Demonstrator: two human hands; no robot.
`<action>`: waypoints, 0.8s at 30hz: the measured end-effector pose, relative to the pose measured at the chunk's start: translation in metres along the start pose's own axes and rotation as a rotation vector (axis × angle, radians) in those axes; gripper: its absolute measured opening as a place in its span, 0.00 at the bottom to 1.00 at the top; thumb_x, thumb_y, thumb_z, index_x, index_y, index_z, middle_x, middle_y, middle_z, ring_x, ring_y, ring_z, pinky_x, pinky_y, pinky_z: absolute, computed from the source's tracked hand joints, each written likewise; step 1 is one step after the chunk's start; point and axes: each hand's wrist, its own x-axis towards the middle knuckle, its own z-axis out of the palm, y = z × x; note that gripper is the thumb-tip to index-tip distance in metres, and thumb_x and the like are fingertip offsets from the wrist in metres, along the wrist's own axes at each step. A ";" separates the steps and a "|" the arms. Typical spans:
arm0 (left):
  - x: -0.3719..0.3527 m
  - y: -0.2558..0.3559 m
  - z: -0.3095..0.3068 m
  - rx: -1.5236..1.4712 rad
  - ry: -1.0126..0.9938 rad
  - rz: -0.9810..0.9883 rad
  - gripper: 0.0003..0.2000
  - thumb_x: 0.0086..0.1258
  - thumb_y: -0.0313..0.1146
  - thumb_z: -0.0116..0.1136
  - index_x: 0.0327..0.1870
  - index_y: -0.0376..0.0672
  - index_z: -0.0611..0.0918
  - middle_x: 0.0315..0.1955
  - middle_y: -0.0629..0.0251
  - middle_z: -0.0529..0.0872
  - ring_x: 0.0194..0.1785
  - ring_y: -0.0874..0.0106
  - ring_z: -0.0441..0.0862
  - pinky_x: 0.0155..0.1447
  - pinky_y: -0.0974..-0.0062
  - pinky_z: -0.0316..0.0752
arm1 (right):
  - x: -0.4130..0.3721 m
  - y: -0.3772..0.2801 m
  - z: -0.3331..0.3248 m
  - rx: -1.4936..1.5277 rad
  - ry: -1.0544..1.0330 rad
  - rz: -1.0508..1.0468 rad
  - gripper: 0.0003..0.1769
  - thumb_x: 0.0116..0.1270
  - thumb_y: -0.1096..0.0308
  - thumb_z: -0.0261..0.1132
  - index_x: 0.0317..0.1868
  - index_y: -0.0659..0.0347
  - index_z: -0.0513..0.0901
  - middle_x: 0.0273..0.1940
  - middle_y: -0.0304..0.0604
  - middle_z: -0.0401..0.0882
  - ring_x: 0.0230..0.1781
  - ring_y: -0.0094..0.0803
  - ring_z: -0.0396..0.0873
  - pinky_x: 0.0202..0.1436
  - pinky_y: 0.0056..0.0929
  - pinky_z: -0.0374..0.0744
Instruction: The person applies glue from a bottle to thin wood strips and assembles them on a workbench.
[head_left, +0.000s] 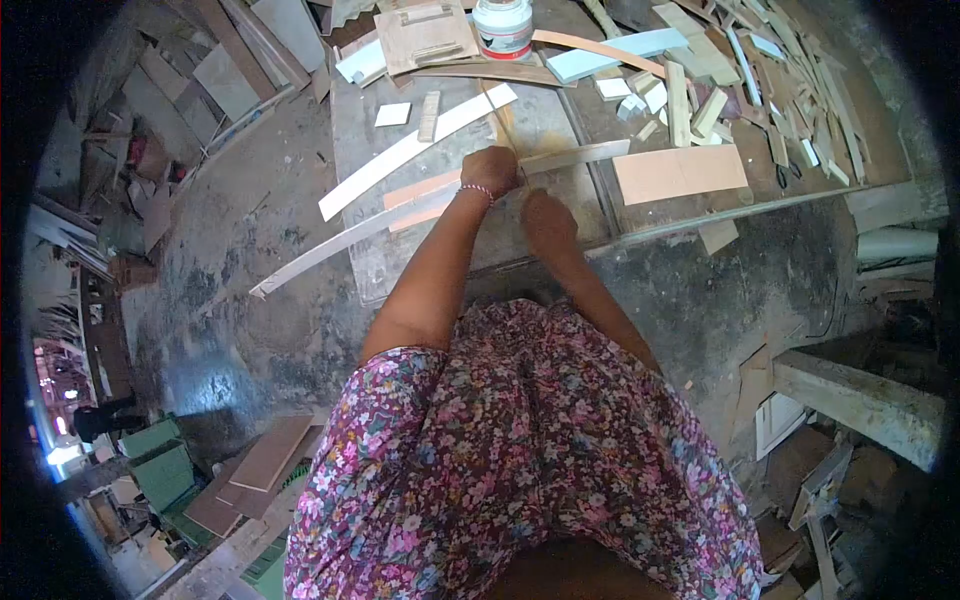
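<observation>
My left hand [490,170], with a beaded bracelet at the wrist, is closed at the middle of a long, narrow pale strip [340,245] lying slantwise across the table. Just below and to the right, my right hand [549,220] is curled closed near the strip; what its fingers hold is hidden. A thin dark line like a cord or slim rod [499,112] runs from the back of the table towards both hands. Under the strip lies a flat peach-coloured piece [420,188]. Behind it is a curved white strip [410,150] with a small wooden block [429,116] on it.
A white tub [504,28] stands at the back beside a wooden board [425,35]. On the right are a peach panel [680,174], scissors [782,176] and many wood offcuts [679,105]. Scrap boards [225,80] lean at the left; a beam [858,400] juts in at lower right.
</observation>
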 end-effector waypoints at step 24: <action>-0.001 0.002 0.008 -0.039 0.028 0.045 0.12 0.50 0.40 0.53 0.25 0.39 0.79 0.29 0.55 0.80 0.36 0.60 0.78 0.37 0.66 0.73 | -0.020 -0.008 -0.022 -0.026 -0.101 0.107 0.12 0.58 0.69 0.45 0.33 0.70 0.71 0.31 0.62 0.74 0.34 0.48 0.76 0.36 0.42 0.74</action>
